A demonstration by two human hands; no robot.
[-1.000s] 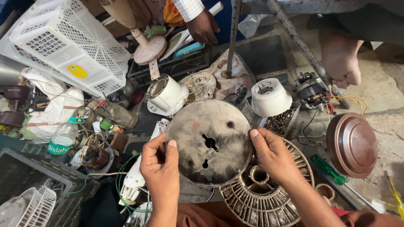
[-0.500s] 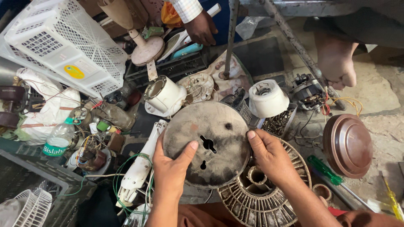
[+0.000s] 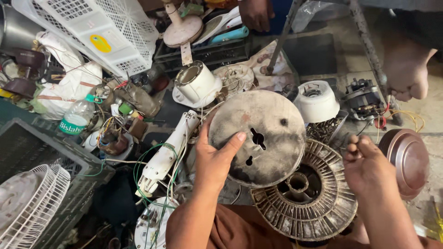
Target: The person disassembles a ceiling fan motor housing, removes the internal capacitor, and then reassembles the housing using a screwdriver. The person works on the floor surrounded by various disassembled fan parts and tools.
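Observation:
My left hand grips the left edge of a dusty round metal cover plate with a keyhole-shaped slot, holding it tilted above the clutter. Under the plate lies a grimy ribbed round fan motor housing resting near my lap. My right hand hovers free to the right of the plate, fingers loosely curled, holding nothing. It sits between the ribbed housing and a brown domed cover.
A white motor shell, a white cup-shaped housing, a white fan neck with wires, a plastic bottle, a white crate and a fan grille crowd around. Another person's hand and foot are beyond.
My right hand let go of the plate's right edge and moved off to the right. My left hand shifted its grip and now holds the plate alone.

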